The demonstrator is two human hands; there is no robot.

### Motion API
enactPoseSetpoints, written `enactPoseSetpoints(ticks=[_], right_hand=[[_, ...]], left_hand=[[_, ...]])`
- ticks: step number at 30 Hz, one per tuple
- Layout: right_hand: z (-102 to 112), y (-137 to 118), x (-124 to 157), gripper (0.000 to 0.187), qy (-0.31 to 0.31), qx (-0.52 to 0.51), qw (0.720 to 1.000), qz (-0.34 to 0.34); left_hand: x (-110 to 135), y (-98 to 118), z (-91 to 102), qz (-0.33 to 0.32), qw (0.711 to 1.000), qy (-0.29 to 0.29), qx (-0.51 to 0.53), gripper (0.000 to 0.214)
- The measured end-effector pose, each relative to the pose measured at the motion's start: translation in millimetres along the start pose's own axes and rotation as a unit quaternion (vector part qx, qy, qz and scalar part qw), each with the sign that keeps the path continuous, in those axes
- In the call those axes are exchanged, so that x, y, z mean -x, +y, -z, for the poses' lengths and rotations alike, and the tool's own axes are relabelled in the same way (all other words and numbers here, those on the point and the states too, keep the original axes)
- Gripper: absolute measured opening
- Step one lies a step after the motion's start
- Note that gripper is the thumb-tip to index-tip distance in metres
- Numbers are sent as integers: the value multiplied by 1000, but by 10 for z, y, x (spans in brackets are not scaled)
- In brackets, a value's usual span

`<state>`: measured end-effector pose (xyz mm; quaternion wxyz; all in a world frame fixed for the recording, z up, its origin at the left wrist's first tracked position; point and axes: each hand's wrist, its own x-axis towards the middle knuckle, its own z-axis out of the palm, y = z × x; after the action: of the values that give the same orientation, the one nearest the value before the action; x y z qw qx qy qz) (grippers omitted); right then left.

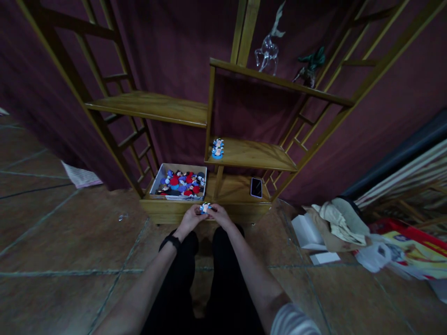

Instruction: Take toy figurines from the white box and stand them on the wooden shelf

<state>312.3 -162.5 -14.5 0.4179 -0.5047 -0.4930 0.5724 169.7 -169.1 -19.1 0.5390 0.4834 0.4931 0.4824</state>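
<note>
Both my hands meet in front of the wooden shelf unit, low in the middle of the view. My left hand (191,217) and my right hand (218,215) are closed together around a small blue and white figurine (205,208). Just behind them a white box (164,169) on the lowest shelf holds several small red, blue and black figurines (181,182). Two more figurines (217,148) stand stacked on the middle right shelf (254,156). A black band sits on my left wrist.
A phone (256,187) lies on the bottom shelf at right. A glass deer (267,51) and a dark green figure (310,65) stand on the top shelf. Bags, cloth and white boxes (335,228) lie on the tiled floor at right; paper (81,177) at left.
</note>
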Motion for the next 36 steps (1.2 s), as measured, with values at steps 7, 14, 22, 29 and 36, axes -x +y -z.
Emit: enactPoseSetpoints(ticks=[7,14,22,29,36], right_hand=[[12,32,-24,20,17,30,999,-16],[-26,48,-60,18,26,31,999,-29],[-27,-42,-2,22,30,14,999,-42],[-9,-51,-2,22,25,12,999,-18],[12,-79,24,24,12,-6,1000,-11]], left_hand=[[41,107,53,38,999,-21,30,42],[80,192,58,61,996,-24,56,42],[103,245,53,95,989,-51,104,41],[99,221,51,93,990,-46,93,38],[135,240,39,83,993,-49,62,38]])
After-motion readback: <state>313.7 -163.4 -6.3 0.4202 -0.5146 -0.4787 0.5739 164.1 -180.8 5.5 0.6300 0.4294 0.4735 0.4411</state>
